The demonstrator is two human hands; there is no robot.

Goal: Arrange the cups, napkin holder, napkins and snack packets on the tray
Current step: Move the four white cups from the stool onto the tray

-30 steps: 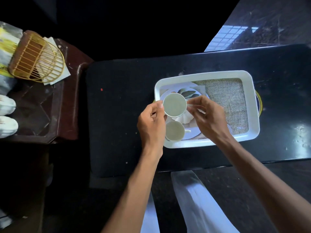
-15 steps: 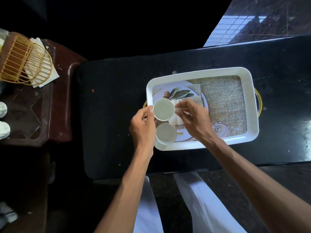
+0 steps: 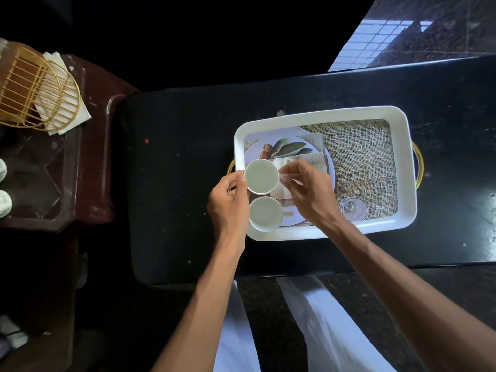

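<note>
A white tray (image 3: 402, 167) with a printed picture on its floor lies on the black table. At its left end stand two white cups. The farther cup (image 3: 261, 176) is held between both hands: my left hand (image 3: 229, 202) touches its left rim and my right hand (image 3: 306, 189) pinches its handle side. The nearer cup (image 3: 265, 214) stands just below it with its handle pointing right. A gold wire napkin holder (image 3: 29, 87) lies on white napkins (image 3: 67, 114) on the brown side table at far left.
A brown side table (image 3: 91, 157) stands left of the black table (image 3: 174, 170). White rounded objects (image 3: 4, 202) sit at its left edge. The tray's right half shows a burlap print and a small glass shape (image 3: 353, 208). Gold handles stick out at the tray's ends.
The cup held by both hands has come down and left toward the tray's left end, just above the other cup. The camera view has shifted.
</note>
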